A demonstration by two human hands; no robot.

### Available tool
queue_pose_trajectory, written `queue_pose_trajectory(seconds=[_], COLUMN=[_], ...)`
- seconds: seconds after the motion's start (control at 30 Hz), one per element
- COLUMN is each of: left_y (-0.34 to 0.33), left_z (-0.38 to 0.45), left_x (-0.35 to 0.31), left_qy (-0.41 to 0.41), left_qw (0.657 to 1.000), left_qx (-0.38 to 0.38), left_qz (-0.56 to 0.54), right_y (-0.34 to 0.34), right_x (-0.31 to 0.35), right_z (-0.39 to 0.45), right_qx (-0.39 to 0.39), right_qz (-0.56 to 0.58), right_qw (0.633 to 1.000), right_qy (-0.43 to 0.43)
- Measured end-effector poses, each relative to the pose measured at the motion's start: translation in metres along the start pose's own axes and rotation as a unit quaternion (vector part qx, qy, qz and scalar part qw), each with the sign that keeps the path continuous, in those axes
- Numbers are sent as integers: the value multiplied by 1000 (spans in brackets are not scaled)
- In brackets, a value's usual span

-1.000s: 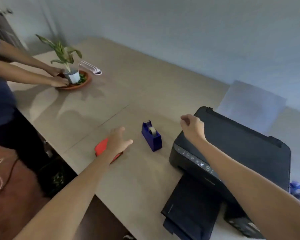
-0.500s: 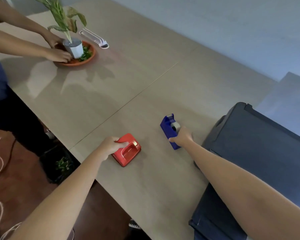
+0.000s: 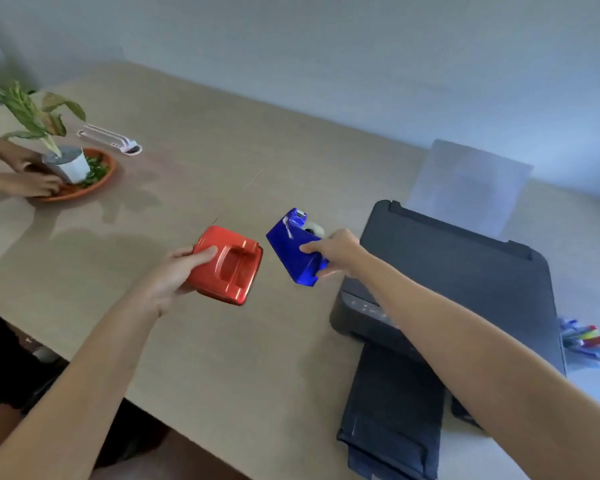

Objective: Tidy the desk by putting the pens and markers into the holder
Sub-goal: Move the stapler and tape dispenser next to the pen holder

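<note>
My left hand (image 3: pixel 174 275) grips a red hole punch (image 3: pixel 227 266) and holds it tilted above the desk. Just to its right, my right hand (image 3: pixel 336 251) grips a blue tape dispenser (image 3: pixel 295 247), also lifted and tilted. Several coloured pens and markers (image 3: pixel 589 341) lie bunched at the far right edge, behind the printer. I cannot make out a holder around them.
A black printer (image 3: pixel 465 285) with an extended paper tray fills the right side of the wooden desk (image 3: pixel 205 188). At the far left another person's hands (image 3: pixel 32 183) hold an orange saucer with a potted plant (image 3: pixel 63 164). A white stapler-like object (image 3: pixel 111 140) lies beyond it.
Both hands went from touching the red punch and the blue dispenser on the desk to lifting them off the surface. The view swung right, bringing the printer and the pens into sight.
</note>
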State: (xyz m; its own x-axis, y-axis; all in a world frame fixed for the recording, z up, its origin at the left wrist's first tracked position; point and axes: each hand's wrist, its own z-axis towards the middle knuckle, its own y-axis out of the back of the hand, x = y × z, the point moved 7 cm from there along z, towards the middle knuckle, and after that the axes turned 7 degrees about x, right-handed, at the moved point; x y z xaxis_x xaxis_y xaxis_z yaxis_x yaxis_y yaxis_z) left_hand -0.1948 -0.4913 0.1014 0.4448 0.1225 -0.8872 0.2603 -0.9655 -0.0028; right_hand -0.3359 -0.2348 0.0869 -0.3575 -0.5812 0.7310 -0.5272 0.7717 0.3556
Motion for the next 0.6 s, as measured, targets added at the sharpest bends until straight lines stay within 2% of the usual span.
queue_pose_trajectory(seconds=[0.13,0.3,0.47,0.6], left_y=[-75,-225,-384,-493], left_z=[-35,-74,-112,-146], left_x=[-48,-67,-44,-1], left_qy=[-36,-21,23,47], left_qw=[997,980,955,945], left_qx=[62,196,295,322], left_qz=[14,-25,-21,34], right_y=[81,221,344,398], right_x=[10,-38,-144,-244], right_z=[-58,-156,-243,-291], right_qx=[-30,-128,-247,-310], right_qz=[81,111,120,135], right_qw=[993,976,956,941], right_qy=[79,136,100,29])
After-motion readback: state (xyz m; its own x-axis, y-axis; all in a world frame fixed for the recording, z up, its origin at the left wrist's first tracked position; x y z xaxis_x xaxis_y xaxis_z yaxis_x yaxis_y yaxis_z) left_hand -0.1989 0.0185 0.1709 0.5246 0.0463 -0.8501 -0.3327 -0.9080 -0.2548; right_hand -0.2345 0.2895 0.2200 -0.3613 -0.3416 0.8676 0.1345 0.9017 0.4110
